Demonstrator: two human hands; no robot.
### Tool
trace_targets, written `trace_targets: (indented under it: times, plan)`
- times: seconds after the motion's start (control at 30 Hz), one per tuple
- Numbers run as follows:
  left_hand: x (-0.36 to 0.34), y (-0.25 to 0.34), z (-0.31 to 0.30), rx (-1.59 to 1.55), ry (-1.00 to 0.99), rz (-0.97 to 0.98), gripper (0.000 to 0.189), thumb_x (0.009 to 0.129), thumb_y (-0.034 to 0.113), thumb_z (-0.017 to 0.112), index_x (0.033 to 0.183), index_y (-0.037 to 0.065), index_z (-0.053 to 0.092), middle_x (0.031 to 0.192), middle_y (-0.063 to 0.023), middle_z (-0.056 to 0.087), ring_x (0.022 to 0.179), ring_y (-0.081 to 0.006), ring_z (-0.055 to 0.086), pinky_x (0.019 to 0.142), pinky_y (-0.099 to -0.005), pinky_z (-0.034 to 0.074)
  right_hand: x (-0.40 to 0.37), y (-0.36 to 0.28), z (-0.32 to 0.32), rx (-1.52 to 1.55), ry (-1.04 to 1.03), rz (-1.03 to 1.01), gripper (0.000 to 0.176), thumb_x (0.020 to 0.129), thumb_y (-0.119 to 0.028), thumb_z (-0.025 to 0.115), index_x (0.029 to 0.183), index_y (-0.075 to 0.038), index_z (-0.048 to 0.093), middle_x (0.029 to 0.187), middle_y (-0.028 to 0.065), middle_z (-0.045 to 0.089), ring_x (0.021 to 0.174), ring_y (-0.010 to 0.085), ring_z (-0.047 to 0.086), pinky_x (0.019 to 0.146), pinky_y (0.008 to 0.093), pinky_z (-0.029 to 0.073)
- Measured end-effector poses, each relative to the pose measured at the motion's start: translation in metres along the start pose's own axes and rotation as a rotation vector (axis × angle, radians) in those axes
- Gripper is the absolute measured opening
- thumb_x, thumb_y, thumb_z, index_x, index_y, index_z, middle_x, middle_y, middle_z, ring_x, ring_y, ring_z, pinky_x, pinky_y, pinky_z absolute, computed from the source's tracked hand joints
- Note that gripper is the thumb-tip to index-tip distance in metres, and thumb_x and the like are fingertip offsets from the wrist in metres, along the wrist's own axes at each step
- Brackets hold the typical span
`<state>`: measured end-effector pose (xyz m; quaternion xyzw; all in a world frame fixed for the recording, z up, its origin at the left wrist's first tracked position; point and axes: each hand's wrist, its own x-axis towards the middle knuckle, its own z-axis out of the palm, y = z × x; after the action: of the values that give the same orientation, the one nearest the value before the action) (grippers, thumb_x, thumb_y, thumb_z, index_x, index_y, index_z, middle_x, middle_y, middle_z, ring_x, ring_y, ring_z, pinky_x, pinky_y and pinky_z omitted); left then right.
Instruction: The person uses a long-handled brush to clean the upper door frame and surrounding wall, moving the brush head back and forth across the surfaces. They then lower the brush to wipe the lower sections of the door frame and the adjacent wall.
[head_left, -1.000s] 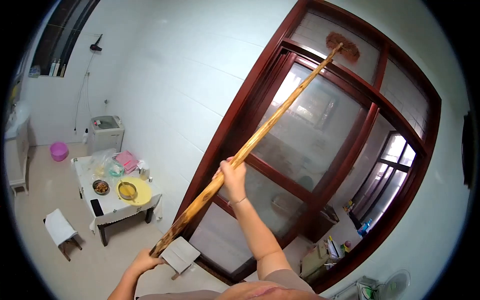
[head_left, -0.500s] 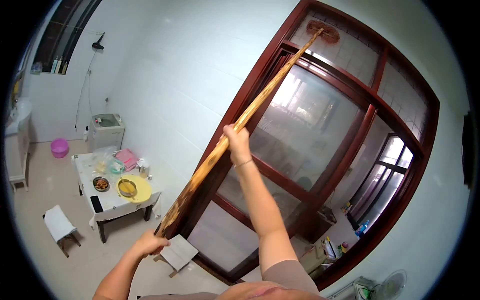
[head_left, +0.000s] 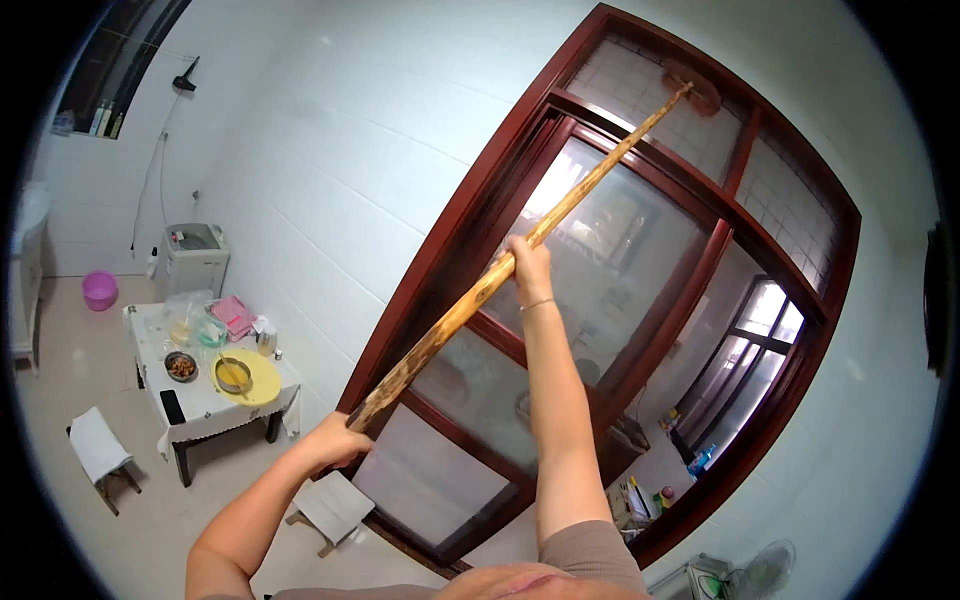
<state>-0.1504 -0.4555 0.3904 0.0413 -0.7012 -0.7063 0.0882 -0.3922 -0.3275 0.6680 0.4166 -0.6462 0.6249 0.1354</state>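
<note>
Sitting on the floor at the left of the frame is a purple basin (head_left: 100, 290), and below it stands a stool with a white cover (head_left: 99, 445). A hair dryer (head_left: 184, 78) hangs on the wall in the upper left. Just right of the basin stands a washing machine (head_left: 195, 262), with the cloth-covered bench (head_left: 205, 422) in front of it. On the bench I see a black phone (head_left: 172, 407), a dark bowl of food (head_left: 180, 367) and a round yellow board (head_left: 264, 382) with a metal bowl (head_left: 232, 375) on it. Another covered stool (head_left: 333, 505) stands in the lower left, beneath my arm. My left hand (head_left: 337, 442) is closed round the lower end of a wooden pole (head_left: 476, 298), which slants from there up to the upper right. My right hand (head_left: 531, 274) grips it further up, near the middle of the frame, so my hands are well apart. The pole crosses the dark red door frame (head_left: 738, 210) and its glass. Its reddish-brown mop head (head_left: 707, 96) lies over the upper pane (head_left: 620, 88), upper right; I cannot tell how firmly it presses. A fan (head_left: 770, 572) shows at the lower right.
</note>
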Motion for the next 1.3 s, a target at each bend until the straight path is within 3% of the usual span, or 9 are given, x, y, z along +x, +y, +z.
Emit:
trace_targets:
  times: [0.17,0.3,0.47,0.6,0.83,1.0,1.07,1.3]
  plan:
    - [-0.045,-0.050,-0.038,0.111,0.030,-0.100,0.025,0.065,0.017,0.071,0.061,0.002,0.052,0.051,-0.0052,0.050,0.042,-0.0124,0.046,0.038,-0.0285,0.033,-0.080,0.018,0.038,0.245,-0.007,0.030,0.017,0.081,-0.008,0.056,0.090,-0.001,0.043,0.066,0.0090,0.054,0.053,0.0198,0.057,0.050,0.0359,0.054]
    - [-0.103,-0.074,-0.086,0.260,0.162,-0.120,0.029,0.060,0.017,0.073,0.057,0.003,0.048,0.051,-0.0036,0.049,0.044,-0.0119,0.047,0.042,-0.0278,0.039,-0.142,0.017,0.086,0.315,-0.025,0.095,0.017,0.083,-0.010,0.054,0.092,-0.001,0.042,0.070,0.0113,0.055,0.057,0.0219,0.059,0.055,0.0346,0.054]
    - [-0.175,-0.123,-0.136,0.327,0.341,-0.103,0.031,0.057,0.020,0.075,0.056,0.002,0.049,0.053,-0.0021,0.048,0.047,-0.0116,0.044,0.045,-0.0283,0.037,-0.200,-0.003,0.144,0.410,-0.060,0.087,0.024,0.086,-0.010,0.052,0.100,0.002,0.036,0.072,0.0116,0.053,0.059,0.0218,0.058,0.057,0.0349,0.053]
    - [-0.215,-0.120,-0.127,0.287,0.364,-0.136,0.032,0.055,0.019,0.076,0.055,0.002,0.049,0.051,-0.0013,0.046,0.045,-0.0121,0.041,0.045,-0.0285,0.036,-0.219,-0.013,0.159,0.416,-0.106,0.127,0.024,0.087,-0.010,0.052,0.101,0.001,0.035,0.072,0.0116,0.053,0.060,0.0216,0.058,0.056,0.0351,0.053]
    - [-0.248,-0.141,-0.104,-0.010,0.269,-0.378,0.027,0.058,0.009,0.075,0.054,0.005,0.048,0.050,-0.0026,0.048,0.040,-0.0115,0.044,0.039,-0.0266,0.034,-0.230,0.015,0.180,0.357,-0.204,0.196,0.034,0.084,-0.008,0.058,0.104,0.004,0.034,0.076,0.0115,0.054,0.064,0.0194,0.059,0.057,0.0323,0.052]
    - [-0.238,-0.146,-0.091,-0.134,0.313,-0.391,0.025,0.059,0.007,0.073,0.057,0.004,0.048,0.050,-0.0031,0.047,0.040,-0.0121,0.044,0.038,-0.0272,0.033,-0.211,0.021,0.186,0.241,-0.280,0.158,0.032,0.082,-0.009,0.059,0.102,0.005,0.038,0.076,0.0115,0.054,0.065,0.0192,0.058,0.058,0.0317,0.051]
    - [-0.217,-0.139,-0.080,-0.128,0.326,-0.386,0.024,0.060,0.008,0.072,0.057,0.004,0.048,0.050,-0.0032,0.047,0.040,-0.0122,0.043,0.038,-0.0275,0.032,-0.190,0.033,0.179,0.254,-0.274,0.147,0.025,0.082,-0.008,0.058,0.096,0.003,0.040,0.075,0.0110,0.053,0.060,0.0198,0.058,0.052,0.0336,0.051]
    - [-0.089,-0.081,-0.013,-0.088,0.194,-0.185,0.022,0.067,0.013,0.067,0.061,0.004,0.049,0.049,-0.0043,0.048,0.039,-0.0131,0.044,0.037,-0.0294,0.031,-0.072,0.031,0.105,0.193,-0.177,0.069,0.012,0.078,-0.009,0.057,0.082,-0.002,0.047,0.064,0.0085,0.053,0.051,0.0199,0.056,0.047,0.0334,0.050]
